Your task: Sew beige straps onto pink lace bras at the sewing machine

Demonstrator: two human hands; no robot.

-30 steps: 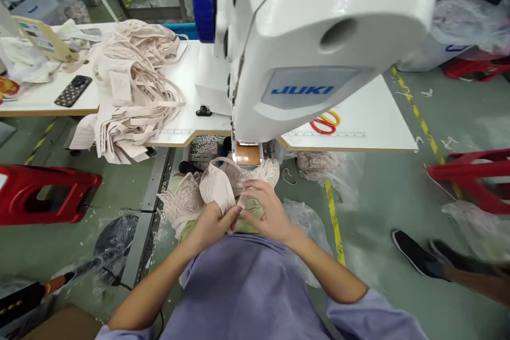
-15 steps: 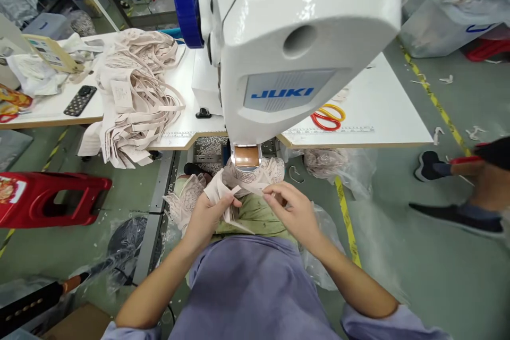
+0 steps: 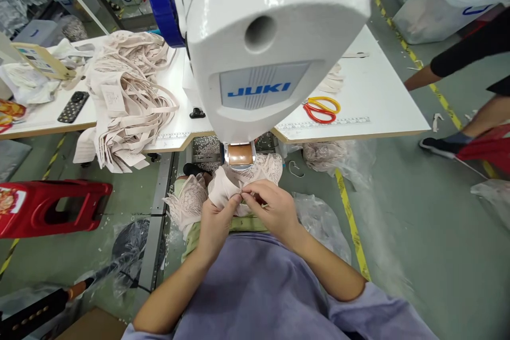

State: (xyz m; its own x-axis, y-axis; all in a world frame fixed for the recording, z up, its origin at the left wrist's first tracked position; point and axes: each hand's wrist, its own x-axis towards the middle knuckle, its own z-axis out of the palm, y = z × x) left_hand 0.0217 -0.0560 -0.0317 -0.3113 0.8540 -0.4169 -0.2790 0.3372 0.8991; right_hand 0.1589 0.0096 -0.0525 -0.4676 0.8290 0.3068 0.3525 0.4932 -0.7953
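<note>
A pale beige lace bra (image 3: pixel 223 187) hangs below the head of the white sewing machine (image 3: pixel 258 85), part of it over my lap. My left hand (image 3: pixel 217 223) pinches its fabric from the left, thumb on top. From the right, my right hand (image 3: pixel 274 207) grips the edge of the same fabric between thumb and forefinger, its fingertips touching those of the left. The exact edge or strap between the fingertips is mostly hidden by them. Lace cups lie to both sides, under the machine's needle area.
A heap of beige straps and garments (image 3: pixel 123 101) overhangs the table at left, beside a phone (image 3: pixel 74 107). Red and yellow scissors (image 3: pixel 322 109) lie right of the machine. A red stool (image 3: pixel 56 207) stands at left. Another person's arm (image 3: pixel 446 64) reaches in at far right.
My right hand has moved left until it meets my left hand, and the loose strap ends are now gathered between them. The view has shifted slightly. The person at right has moved.
</note>
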